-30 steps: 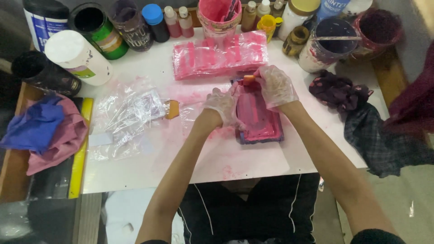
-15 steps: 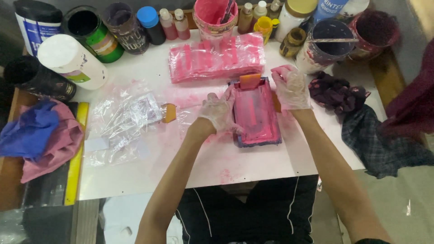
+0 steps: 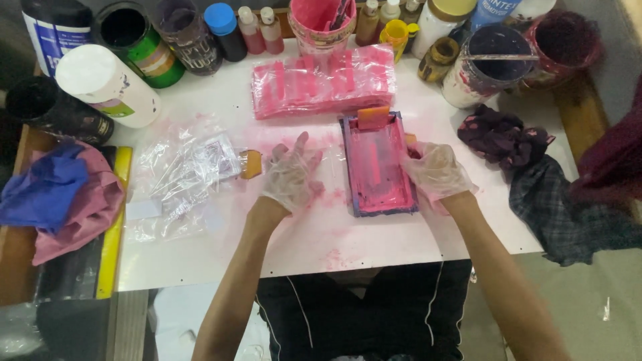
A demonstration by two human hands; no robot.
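Left hand in a thin clear plastic glove, fingers spread wide open, palm down over the table, holding nothing; it sits just left of the pink tray, not touching it. Right hand, same crinkly clear glove with pink smears, fingers curled against the tray's right edge; whether it truly grips the rim, cannot tell. Tray is a shallow rectangle with a dark purplish rim, wet glossy pink paint inside, and lies flat at table centre-right. Small orange block rests at its far end.

Behind the tray: flat stack of clear plastic bags stained pink, shiny and wrinkled. Left of the left hand: loose pile of clean clear bags, crumpled, with a small orange-brown sponge piece at its right edge.

Back row holds containers: white cylinder jar lying tilted with a green-edged label, green-labelled open can with dark inside, dark cup, blue-capped bottle, two small red squeeze bottles, pink bucket, yellow bottle, white tub with a stick across its rim, dark red pot.

Table is a smooth white board, blotched with pink stains around the tray. Dark stained rag and plaid cloth at the right edge; blue and pink cloths on the left beside a yellow strip.
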